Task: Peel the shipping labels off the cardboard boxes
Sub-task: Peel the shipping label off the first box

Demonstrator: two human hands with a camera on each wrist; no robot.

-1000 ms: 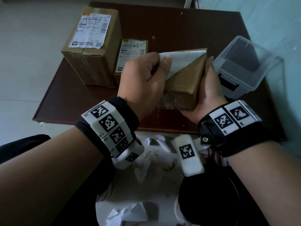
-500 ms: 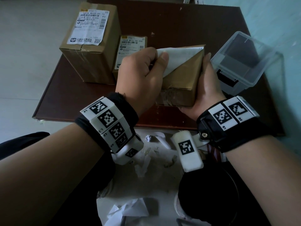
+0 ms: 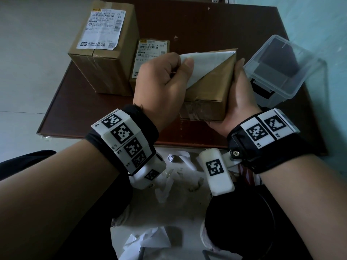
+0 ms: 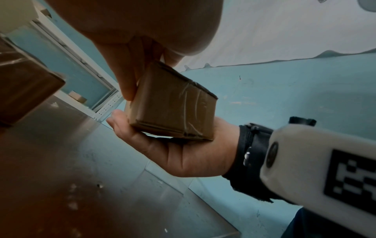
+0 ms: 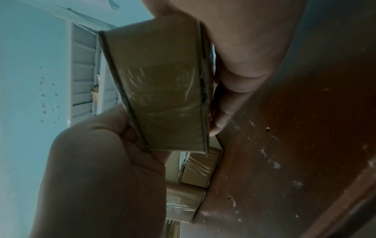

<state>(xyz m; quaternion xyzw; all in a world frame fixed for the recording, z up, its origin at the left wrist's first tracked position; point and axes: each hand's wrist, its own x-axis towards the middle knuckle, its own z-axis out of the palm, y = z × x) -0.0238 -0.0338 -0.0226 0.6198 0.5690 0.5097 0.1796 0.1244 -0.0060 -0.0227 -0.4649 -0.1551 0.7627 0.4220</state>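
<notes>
A small brown cardboard box is held above the near edge of the dark table. Its white label is peeled back from the near left corner into a triangle, blank side up. My left hand pinches that loose flap between thumb and curled fingers. My right hand cups the box from its right side and underneath. The box rests in the right palm in the left wrist view. In the right wrist view the taped box sits between the right hand and the left fist.
A large box with its label stands at the table's back left. A medium box with a label stands behind my left hand. A clear plastic container sits at the right. Torn paper scraps lie on the floor.
Both hands and the small box have shifted only slightly in the picture. The label's peel line looks about the same, and both grips are unchanged.
</notes>
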